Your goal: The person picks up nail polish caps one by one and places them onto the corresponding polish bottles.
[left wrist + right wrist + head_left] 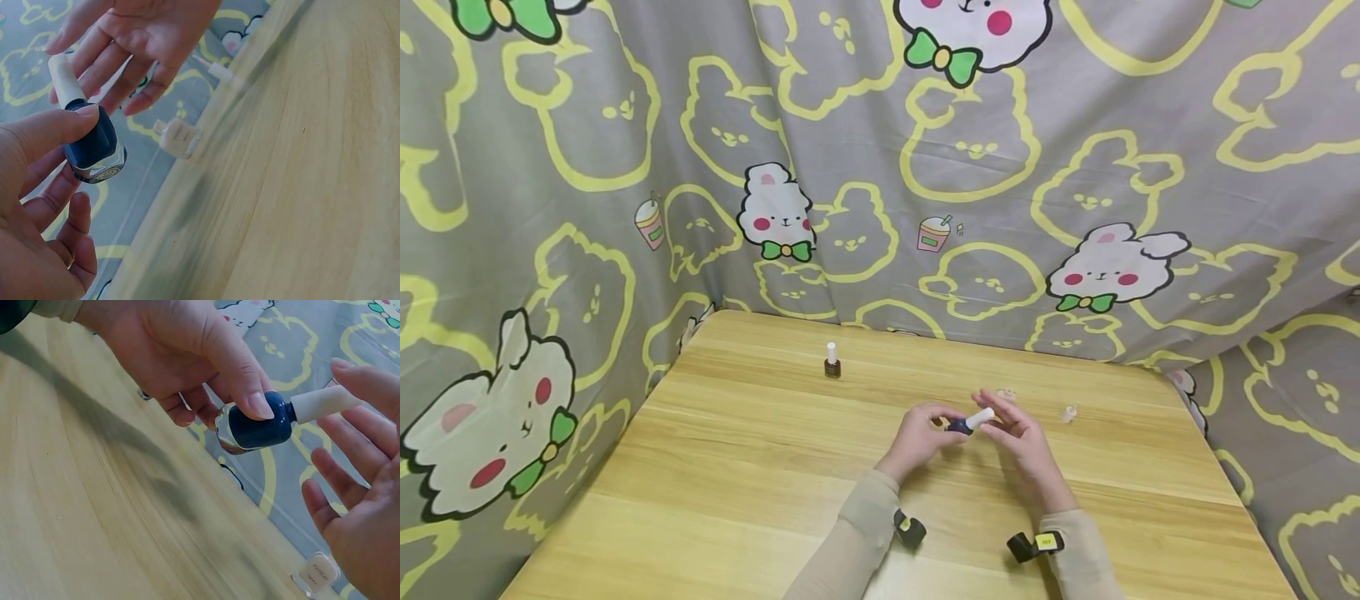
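A dark blue nail polish bottle [94,147] with a long white cap [65,78] is pinched between the thumb and fingers of my left hand [920,439], tilted above the table. The cap is seated on the bottle and points toward my right hand [1022,437]. In the right wrist view, the right hand's thumb and extended fingers stand around the cap end, not curled round it. Behind the hands, a pale, clear nail polish bottle [179,139] stands uncapped. Its white brush cap [1070,413] stands to the right, brush upward.
A dark brown nail polish bottle [832,367] with a white cap stands at the back left of the wooden table [737,467]. A grey patterned curtain [865,167] hangs along the table's back and sides. Each wrist wears a band with a small black camera.
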A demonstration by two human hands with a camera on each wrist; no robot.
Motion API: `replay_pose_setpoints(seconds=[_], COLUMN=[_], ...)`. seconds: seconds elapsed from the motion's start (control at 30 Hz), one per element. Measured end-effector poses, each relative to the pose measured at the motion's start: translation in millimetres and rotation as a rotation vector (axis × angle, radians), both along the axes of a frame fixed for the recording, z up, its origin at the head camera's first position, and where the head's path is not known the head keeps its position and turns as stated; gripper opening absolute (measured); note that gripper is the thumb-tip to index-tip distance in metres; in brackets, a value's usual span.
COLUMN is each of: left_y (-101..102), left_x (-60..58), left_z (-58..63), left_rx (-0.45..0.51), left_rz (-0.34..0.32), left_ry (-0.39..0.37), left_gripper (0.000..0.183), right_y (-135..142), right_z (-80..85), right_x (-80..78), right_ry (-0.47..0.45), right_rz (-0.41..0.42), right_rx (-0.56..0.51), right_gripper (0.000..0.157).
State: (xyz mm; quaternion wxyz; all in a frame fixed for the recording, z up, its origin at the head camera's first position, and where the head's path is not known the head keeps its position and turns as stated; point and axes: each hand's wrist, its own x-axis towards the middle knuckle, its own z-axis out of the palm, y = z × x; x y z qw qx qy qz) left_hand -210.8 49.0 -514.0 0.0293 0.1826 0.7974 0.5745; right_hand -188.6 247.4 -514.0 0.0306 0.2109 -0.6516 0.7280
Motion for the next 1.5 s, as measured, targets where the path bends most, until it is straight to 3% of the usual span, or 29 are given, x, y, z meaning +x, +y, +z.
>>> replay_pose_setpoints(seconds=[0.1, 0.27, 0.57, 0.83, 1.03, 1.17, 1.4, 1.5], left_y=[-1, -1, -2, -1, 0, 0, 0, 0], left_x=[0.3, 0.5, 0.7, 1.3, 2.8, 3.5, 3.8, 3.4], left_z=[0.1, 0.9, 2.2, 3.0, 3.2, 3.0, 3.8, 5.0], left_rx=[0.002, 0.009, 0.005, -0.007, -0.043, -0.061, -0.059, -0.050], left_rz=[0.001, -0.005, -0.021, -0.038, -0.046, -0.044, -0.036, -0.028], left_ry=[-0.002, -0.005, -0.001, 0.023, 0.027, 0.030, 0.005, -0.001], left_gripper=[0.026, 0.025, 0.025, 0.024, 0.024, 0.023, 0.024, 0.025], right_y=[2, 3, 2, -8, -19, -23, -21, -18], right_z=[-0.4, 1.1, 0.6, 4.3, 5.0, 5.9, 6.7, 5.2], right_x=[0.8, 2.0, 2.4, 5.1, 6.6, 7.8, 7.6, 5.6], right_ry=[-0.054, -0.109, -0.128, -0.150, -0.174, -0.188, -0.142, -0.102], right_rz=[0.049, 0.058, 0.016, -0.150, -0.320, -0.379, -0.353, -0.307], right_rx=[-0.014, -0.005, 0.013, -0.033, -0.044, -0.050, 0.013, 0.035], right_gripper=[0.049, 0.044, 0.033, 0.014, 0.024, 0.027, 0.018, 0.031])
